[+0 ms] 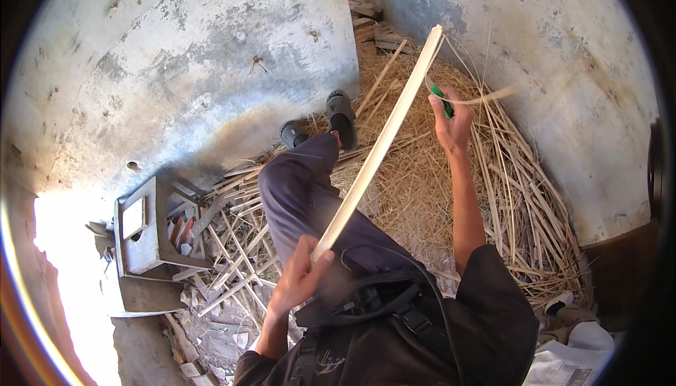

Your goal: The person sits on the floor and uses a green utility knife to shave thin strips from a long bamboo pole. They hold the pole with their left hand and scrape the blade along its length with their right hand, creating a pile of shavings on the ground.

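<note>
My left hand [297, 280] is closed around the lower end of a long, pale wooden strip [380, 148], which looks like split bamboo. The strip slants up and to the right across my bent leg. My right hand [456, 122] grips a small tool with a green handle [442, 102], just right of the strip's upper part. I cannot make out its blade. Thin curled slivers [461, 55] hang between the strip's far end and my right hand. A blurred pale shaving [503, 95] sticks out to the right of that hand.
Shavings [401, 196] cover the floor, with long thin strips [514, 203] heaped along the right wall. Split sticks [243, 263] lie left of my leg, near a wooden stool [151, 235]. Dark shoes [341, 120] are by the far wall. White sacking [570, 358] is at lower right.
</note>
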Demonstrator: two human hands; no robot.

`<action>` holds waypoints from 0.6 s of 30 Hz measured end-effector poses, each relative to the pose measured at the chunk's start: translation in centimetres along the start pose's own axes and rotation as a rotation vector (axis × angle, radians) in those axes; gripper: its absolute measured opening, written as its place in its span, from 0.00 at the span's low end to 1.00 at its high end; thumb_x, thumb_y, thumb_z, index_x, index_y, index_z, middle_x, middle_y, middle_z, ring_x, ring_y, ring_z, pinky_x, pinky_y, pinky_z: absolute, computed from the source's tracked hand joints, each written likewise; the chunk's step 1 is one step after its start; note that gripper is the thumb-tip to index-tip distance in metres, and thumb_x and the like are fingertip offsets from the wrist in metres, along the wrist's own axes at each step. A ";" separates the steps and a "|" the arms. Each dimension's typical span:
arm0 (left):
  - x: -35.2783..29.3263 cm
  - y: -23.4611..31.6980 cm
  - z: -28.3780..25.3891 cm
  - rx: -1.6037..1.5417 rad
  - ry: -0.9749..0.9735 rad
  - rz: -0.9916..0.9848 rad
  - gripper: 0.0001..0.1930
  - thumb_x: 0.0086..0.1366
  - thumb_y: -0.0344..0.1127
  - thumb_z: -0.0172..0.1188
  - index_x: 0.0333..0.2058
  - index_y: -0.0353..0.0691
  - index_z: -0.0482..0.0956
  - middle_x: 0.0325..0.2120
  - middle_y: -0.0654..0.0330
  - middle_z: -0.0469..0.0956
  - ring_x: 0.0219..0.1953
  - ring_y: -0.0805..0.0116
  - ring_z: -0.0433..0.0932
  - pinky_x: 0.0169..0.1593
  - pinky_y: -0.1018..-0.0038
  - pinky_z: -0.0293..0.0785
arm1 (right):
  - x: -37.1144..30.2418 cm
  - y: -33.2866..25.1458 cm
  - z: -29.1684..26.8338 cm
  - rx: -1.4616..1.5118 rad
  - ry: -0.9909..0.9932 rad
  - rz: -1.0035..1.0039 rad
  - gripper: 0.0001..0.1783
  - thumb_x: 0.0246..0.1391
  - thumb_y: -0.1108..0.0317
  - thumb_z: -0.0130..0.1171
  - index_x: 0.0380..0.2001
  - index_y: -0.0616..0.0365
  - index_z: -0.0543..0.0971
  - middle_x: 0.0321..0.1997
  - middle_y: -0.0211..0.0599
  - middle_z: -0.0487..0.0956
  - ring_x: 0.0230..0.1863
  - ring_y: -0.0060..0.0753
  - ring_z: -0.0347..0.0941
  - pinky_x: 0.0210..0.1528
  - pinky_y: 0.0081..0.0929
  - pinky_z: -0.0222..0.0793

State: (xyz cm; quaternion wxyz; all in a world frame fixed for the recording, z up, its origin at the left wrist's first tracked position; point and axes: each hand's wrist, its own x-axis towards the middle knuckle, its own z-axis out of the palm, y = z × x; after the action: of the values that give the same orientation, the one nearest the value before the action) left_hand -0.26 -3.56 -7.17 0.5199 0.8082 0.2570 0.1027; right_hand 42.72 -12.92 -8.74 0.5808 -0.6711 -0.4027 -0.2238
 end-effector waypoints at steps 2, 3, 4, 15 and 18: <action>0.2 -0.3 0.1 0.011 0.001 0.011 0.15 0.79 0.45 0.58 0.46 0.37 0.70 0.22 0.65 0.74 0.26 0.78 0.71 0.32 0.75 0.68 | 0.1 0.0 0.5 0.051 -0.063 0.035 0.23 0.70 0.47 0.61 0.40 0.59 0.86 0.21 0.27 0.72 0.22 0.20 0.64 0.26 0.29 0.58; 0.2 -0.4 0.1 0.002 0.002 -0.005 0.15 0.79 0.45 0.58 0.46 0.37 0.70 0.22 0.65 0.74 0.26 0.78 0.71 0.32 0.75 0.68 | 0.1 0.1 0.7 0.078 -0.093 0.051 0.23 0.70 0.47 0.62 0.41 0.59 0.86 0.22 0.27 0.72 0.23 0.20 0.64 0.26 0.29 0.58; 0.3 -0.4 0.0 -0.006 0.003 -0.022 0.15 0.79 0.45 0.58 0.46 0.37 0.70 0.22 0.65 0.74 0.26 0.78 0.71 0.32 0.75 0.68 | 0.0 0.2 0.8 0.128 -0.112 0.075 0.23 0.70 0.47 0.62 0.40 0.59 0.85 0.24 0.26 0.72 0.25 0.19 0.62 0.28 0.28 0.57; 0.7 -0.3 -0.2 -0.006 -0.026 -0.043 0.16 0.79 0.45 0.58 0.39 0.36 0.75 0.22 0.67 0.72 0.26 0.80 0.68 0.30 0.75 0.65 | -1.1 0.6 1.0 0.256 -0.058 0.123 0.24 0.70 0.47 0.62 0.40 0.60 0.85 0.22 0.22 0.70 0.24 0.16 0.57 0.28 0.25 0.51; 0.7 -0.3 -0.1 0.010 -0.015 -0.047 0.16 0.79 0.45 0.58 0.37 0.36 0.75 0.21 0.67 0.71 0.26 0.81 0.66 0.30 0.74 0.63 | -1.1 0.6 1.2 0.275 -0.026 0.104 0.21 0.70 0.49 0.63 0.40 0.59 0.85 0.22 0.21 0.69 0.24 0.16 0.56 0.28 0.25 0.50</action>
State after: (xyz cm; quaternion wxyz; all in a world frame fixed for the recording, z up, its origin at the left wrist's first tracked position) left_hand 0.19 -3.01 -7.43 0.5201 0.8052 0.2726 0.0831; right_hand 42.34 -12.09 -10.18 0.6728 -0.6081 -0.4018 -0.1271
